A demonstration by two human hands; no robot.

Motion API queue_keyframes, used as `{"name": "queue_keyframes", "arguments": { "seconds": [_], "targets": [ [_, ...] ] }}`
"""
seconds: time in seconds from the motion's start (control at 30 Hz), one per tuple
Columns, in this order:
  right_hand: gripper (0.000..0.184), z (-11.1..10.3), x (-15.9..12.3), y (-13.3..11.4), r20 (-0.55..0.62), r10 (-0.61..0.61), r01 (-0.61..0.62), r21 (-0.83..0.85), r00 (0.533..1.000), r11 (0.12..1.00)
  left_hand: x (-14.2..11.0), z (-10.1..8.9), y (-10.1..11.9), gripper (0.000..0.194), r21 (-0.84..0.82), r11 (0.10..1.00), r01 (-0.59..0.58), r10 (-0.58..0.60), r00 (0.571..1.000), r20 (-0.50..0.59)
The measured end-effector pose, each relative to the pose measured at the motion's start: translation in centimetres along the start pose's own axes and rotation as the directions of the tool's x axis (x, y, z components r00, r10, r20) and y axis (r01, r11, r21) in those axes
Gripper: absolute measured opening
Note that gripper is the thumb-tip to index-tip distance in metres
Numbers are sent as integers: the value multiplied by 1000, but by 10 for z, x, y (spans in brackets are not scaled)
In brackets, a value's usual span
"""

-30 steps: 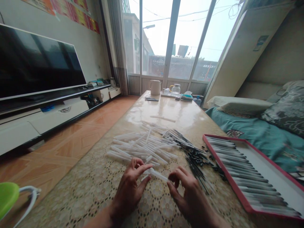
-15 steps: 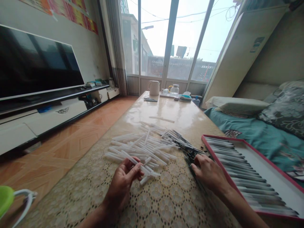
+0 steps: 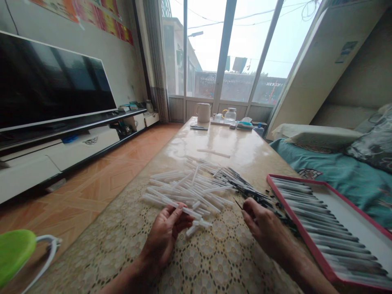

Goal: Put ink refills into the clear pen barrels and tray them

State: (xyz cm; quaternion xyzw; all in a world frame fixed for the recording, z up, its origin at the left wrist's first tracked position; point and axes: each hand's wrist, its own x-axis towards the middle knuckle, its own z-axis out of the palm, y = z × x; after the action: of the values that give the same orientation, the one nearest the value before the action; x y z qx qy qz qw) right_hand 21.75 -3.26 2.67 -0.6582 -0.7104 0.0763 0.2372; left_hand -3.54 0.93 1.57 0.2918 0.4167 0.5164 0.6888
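Observation:
My left hand [image 3: 167,230] grips a translucent white plastic tube [image 3: 192,212] between thumb and fingers. Beyond it lies a loose pile of similar white tubes [image 3: 183,185] on the patterned table. My right hand [image 3: 265,226] is closed around a thin dark pen refill [image 3: 237,203], whose narrow end points up and left from the fingertips. Just past that hand, a heap of black refills [image 3: 241,183] spreads over the table beside the tubes. A pink-rimmed box [image 3: 324,268] at the right holds a row of assembled pens [image 3: 332,228].
A kettle [image 3: 203,112], a glass jug [image 3: 230,115] and a tissue pack [image 3: 245,123] stand at the table's far end. A green stool [image 3: 15,255] is at the lower left. A sofa with a teal cover [image 3: 346,175] runs along the right.
My right hand has lifted off the refill heap and moved toward me, with one refill now showing at its fingertips. My left hand still holds the tube, which now lies flatter.

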Motion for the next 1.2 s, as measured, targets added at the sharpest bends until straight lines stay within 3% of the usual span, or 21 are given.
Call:
{"name": "queue_keyframes", "arguments": {
  "seconds": [0.1,0.23,0.7,0.9,1.07,1.13,1.2],
  "targets": [
    [13,6,-9,-30,21,-77,71,200,997,977,1,-1,0,6,-63,998,7,-9,999,-38],
    [12,15,-19,-51,8,-111,105,254,994,961,3,-2,-1,9,-82,996,21,-25,998,-51],
    [10,18,-18,-59,-11,-171,170,178,985,969,2,-1,-4,2,-57,998,5,-3,1000,24],
    [17,15,-12,-67,-22,-48,52,278,999,959,-5,2,-2,11,-15,1000,12,-9,990,143],
    [33,19,0,-82,-58,120,-77,489,991,869,-8,6,-8,15,48,995,89,-99,957,271],
    [41,17,7,-77,-2,141,-113,584,990,804,-6,4,-8,12,-7,988,155,-147,949,278],
    [44,12,13,-61,-14,157,-119,585,987,802,-3,1,-6,6,-139,972,190,-160,966,203]
  ]
}}
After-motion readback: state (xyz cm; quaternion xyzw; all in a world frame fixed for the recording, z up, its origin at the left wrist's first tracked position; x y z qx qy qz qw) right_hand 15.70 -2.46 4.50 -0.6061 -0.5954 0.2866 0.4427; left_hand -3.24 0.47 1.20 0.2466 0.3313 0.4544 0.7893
